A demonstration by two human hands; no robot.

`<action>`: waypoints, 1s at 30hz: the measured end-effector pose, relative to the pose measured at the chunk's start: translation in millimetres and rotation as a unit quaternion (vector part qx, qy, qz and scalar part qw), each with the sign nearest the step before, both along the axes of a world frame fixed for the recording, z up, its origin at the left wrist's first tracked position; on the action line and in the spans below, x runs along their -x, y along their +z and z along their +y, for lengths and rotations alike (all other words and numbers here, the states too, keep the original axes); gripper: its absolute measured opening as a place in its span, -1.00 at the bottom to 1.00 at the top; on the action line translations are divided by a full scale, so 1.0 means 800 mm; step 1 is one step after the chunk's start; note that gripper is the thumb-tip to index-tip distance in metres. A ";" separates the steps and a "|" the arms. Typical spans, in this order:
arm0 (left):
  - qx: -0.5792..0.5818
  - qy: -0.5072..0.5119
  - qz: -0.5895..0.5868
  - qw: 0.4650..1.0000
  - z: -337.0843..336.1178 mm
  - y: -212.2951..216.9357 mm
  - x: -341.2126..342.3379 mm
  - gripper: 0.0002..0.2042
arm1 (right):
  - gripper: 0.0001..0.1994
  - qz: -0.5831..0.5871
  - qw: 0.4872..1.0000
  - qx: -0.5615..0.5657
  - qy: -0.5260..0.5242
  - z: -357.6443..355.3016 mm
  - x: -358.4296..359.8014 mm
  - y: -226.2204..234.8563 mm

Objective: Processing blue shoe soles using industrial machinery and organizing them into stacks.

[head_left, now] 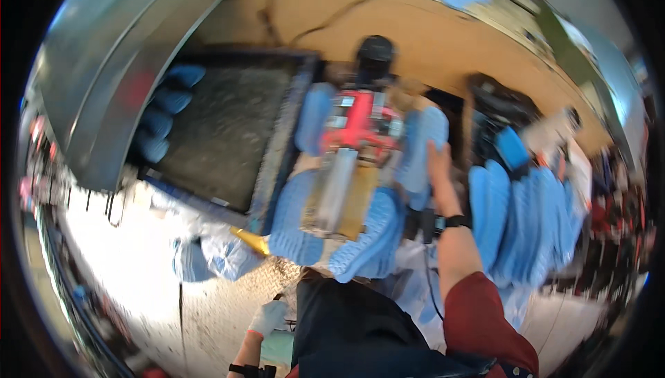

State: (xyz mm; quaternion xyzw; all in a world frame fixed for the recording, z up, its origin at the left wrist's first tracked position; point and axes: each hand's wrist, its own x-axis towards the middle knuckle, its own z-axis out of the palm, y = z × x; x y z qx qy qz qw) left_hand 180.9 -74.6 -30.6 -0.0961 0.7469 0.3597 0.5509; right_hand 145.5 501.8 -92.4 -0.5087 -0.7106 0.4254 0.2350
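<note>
My right hand (439,170), bare, reaches forward to a pale blue shoe sole (432,129) standing to the right of a red and metal machine (357,125). Its fingers press along the sole's near side and seem to grip it; blur hides the exact hold. Low down beside my dark apron (353,322), my left hand (269,318) wears a whitish glove. It is closed around a thin dark handle (279,297), whose other end is unclear. More blue soles, one textured sole (370,236) among them, lie around the machine's near end.
On the left a dark conveyor bed (228,129) runs out from a metal hood (131,73), with several soles at its mouth. A row of upright blue soles (526,219) stands at the right. A cable (431,281) hangs near my right forearm. Plastic-wrapped items (222,257) lie below the conveyor.
</note>
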 end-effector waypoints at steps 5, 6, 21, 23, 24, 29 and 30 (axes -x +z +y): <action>0.189 -0.027 0.185 0.964 -0.161 -0.149 -0.064 -0.44 | -0.35 -0.155 0.974 -0.148 0.079 0.068 -0.031 -0.084; 0.241 -0.030 0.151 0.958 -0.174 -0.156 -0.074 -0.35 | -0.36 -0.141 0.977 -0.133 0.085 0.057 -0.029 -0.079; 0.453 0.073 0.102 0.883 -0.333 -0.319 -0.113 -0.18 | -0.75 -0.053 0.969 0.001 0.240 -0.184 -0.212 0.023; 0.356 0.193 0.017 0.914 -0.354 -0.360 -0.125 -0.19 | -0.74 -0.129 0.957 0.019 0.258 -0.203 -0.244 0.009; 0.295 0.185 0.032 0.937 -0.364 -0.373 -0.143 -0.19 | -0.73 -0.131 0.952 0.075 0.266 -0.213 -0.251 0.001; 0.170 -0.093 -0.027 0.981 -0.206 -0.429 -0.083 -0.62 | -0.73 -0.202 0.930 0.181 0.249 -0.243 -0.276 0.009; 0.211 -0.113 -0.069 0.968 -0.151 -0.434 -0.069 -0.62 | -0.74 -0.246 0.918 0.196 0.241 -0.246 -0.280 0.014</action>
